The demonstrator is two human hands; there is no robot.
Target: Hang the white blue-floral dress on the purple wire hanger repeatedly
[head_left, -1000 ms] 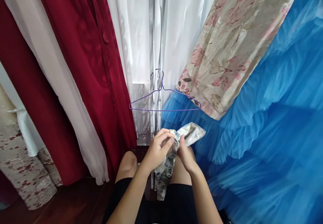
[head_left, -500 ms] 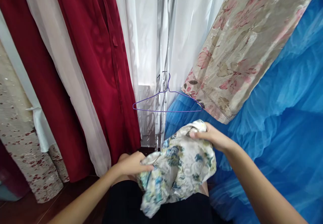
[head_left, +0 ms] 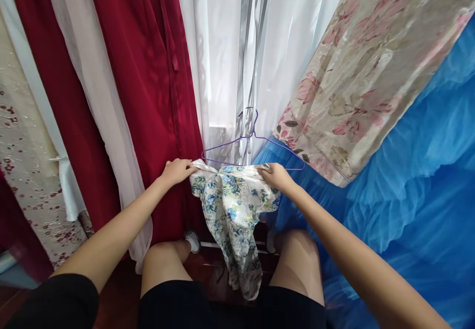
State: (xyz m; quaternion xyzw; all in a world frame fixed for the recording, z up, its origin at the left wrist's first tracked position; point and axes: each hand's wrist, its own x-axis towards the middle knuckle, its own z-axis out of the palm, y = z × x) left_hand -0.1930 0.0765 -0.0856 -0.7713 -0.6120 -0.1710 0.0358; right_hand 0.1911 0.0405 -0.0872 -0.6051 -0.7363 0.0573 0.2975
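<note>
A white garment with a blue and yellow floral print [head_left: 237,203] hangs between my two hands. My left hand [head_left: 177,171] is closed on its upper left corner, and my right hand [head_left: 276,176] pinches its upper right edge. The cloth's lower part droops in folds between my knees; its exact kind of garment I cannot make out. Right behind its top edge hangs a purple wire hanger [head_left: 254,136], its bar partly hidden by the cloth. Nothing shows on the hanger.
Dark red dresses [head_left: 148,91] and a pale sheer length of cloth [head_left: 87,71] hang at the left. White drapes [head_left: 222,47] and a metal upright [head_left: 256,37] are in the middle. A pink-flowered dress [head_left: 356,86] and blue tulle [head_left: 426,220] fill the right.
The garment was bunched over my lap; now it is raised towards the hanger and hangs down unfolded. Both hands have moved up and the knees have parted into view.
</note>
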